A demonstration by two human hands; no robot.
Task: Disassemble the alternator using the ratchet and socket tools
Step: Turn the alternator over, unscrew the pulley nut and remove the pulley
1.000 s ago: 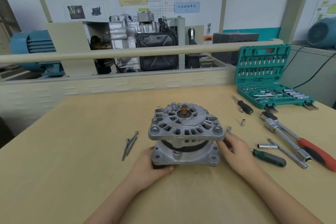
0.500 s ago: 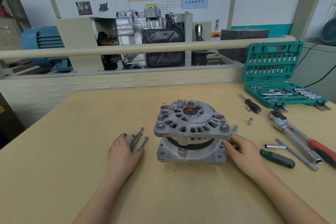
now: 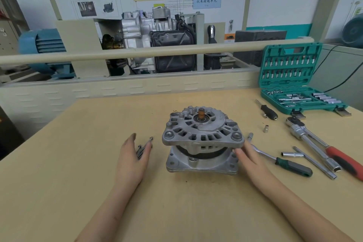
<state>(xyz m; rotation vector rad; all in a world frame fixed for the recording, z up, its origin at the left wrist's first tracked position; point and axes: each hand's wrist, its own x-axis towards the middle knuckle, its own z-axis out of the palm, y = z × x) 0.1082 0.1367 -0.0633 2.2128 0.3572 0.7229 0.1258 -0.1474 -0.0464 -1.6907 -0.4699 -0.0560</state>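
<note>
**Both hands flat and free, alternator between them**

Your left hand [image 3: 132,155] lies spread, fingers straight, over the loose bolts [image 3: 145,146] on the table [image 3: 59,173]; it grips nothing. Your right hand [image 3: 250,156] is relaxed too, fingers straight, tips touching or v. near the alternator [image 3: 202,140] at the gap btwn upper and lower housing, w/ the green-handled driver [image 3: 282,161] lying just behind it.

Risks from here: the upper housing sits lifted and skewed on the lower one, so pulling from one side only could cock it and jam it on the shaft, or let the unit tip. A sweep of your left hand could roll the bolts away. Whether any fastener is still in, can't tell.

The alternator stands shaft-up, mid-table, directly btwn your hands: just beside the right, a short gap from the left. The red-handled ratchet [image 3: 322,148] and socket case [image 3: 300,92] lie well apart, off to your right.
</note>
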